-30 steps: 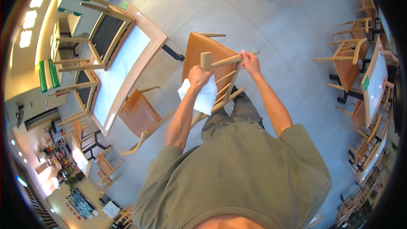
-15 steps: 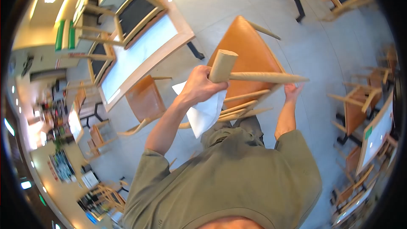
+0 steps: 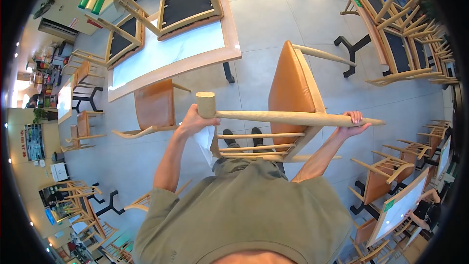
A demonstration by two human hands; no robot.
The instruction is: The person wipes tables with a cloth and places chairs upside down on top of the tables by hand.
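A wooden chair with a tan seat is held tipped on its side in front of my body. My left hand is closed round the chair's back near the thick, flat-ended top rail. A white cloth or paper sheet hangs beneath that hand, apparently pinched against the wood. My right hand wraps round the long round post near its tapered end. Thin spindles run between the two side posts, close to my waist. My shoes show on the floor beyond them.
At upper left, upturned chairs rest on a white-topped table. Another tan chair stands beside it. More upturned chairs are stacked at upper right. A person is near a table at lower right.
My right hand has closed round the post, where its fingers were apart before. The chair has turned and my left hand has shifted left and lower, with the post now nearly level. My view has also turned.
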